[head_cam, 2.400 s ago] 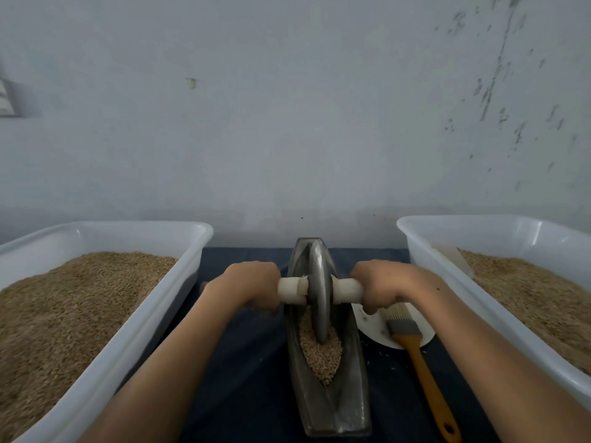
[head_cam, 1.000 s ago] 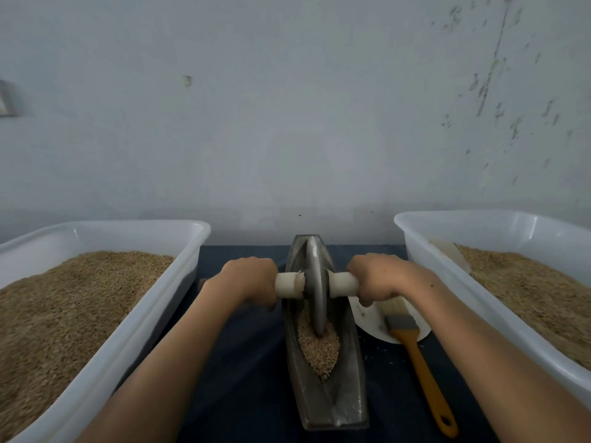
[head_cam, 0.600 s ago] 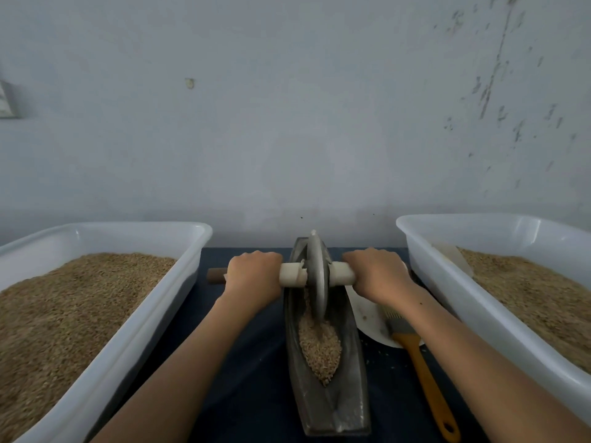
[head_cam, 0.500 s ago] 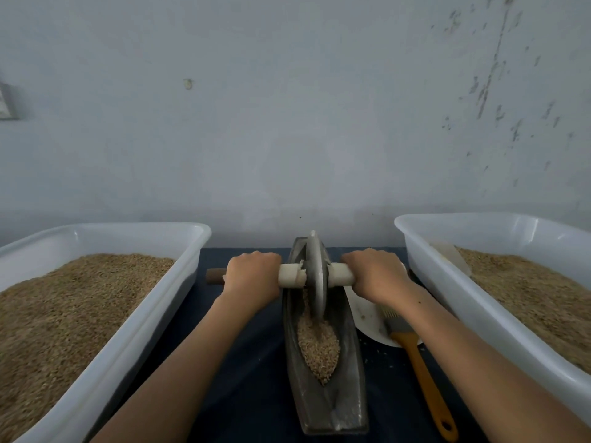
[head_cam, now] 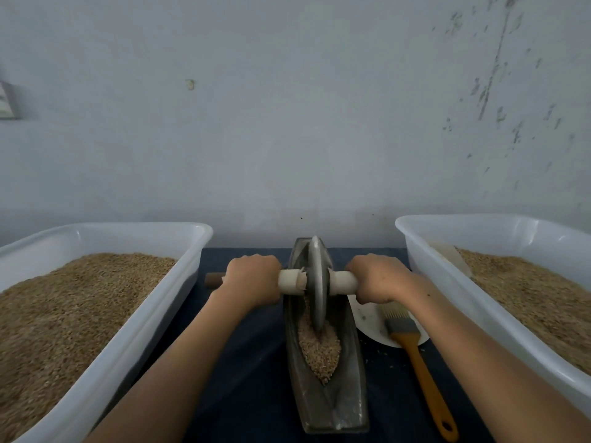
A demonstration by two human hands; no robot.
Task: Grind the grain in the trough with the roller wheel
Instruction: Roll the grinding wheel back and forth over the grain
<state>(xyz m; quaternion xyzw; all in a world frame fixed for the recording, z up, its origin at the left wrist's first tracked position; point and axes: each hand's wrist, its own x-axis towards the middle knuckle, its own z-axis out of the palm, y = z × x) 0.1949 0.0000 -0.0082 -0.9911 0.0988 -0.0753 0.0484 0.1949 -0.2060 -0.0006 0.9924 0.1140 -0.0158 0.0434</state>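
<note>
Both hands wrapped on the axle: left hand [head_cam: 252, 278] and right hand [head_cam: 379, 278], fingers curled round it either side of the roller wheel [head_cam: 317, 282]. Wheel upright in far half of the trough [head_cam: 348, 394], rim in the grain [head_cam: 319, 350]. Brush [head_cam: 415, 350] lies on a plate [head_cam: 371, 324] to the right. Bins w/ grain flank the worktop [head_cam: 249, 362].

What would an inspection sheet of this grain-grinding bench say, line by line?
Surface: dark blue cloth, a few stray crumbs beside the trough.
Job's things: metal trough holding grain; roller wheel upright in it, toward the far end.
Clutter: brush with its bristles on a white plate; two white tubs of grain.
Hands: left hand and right hand each grip the axle handle.
Cables: nothing seen.
Surroundings: scuffed pale wall.
</note>
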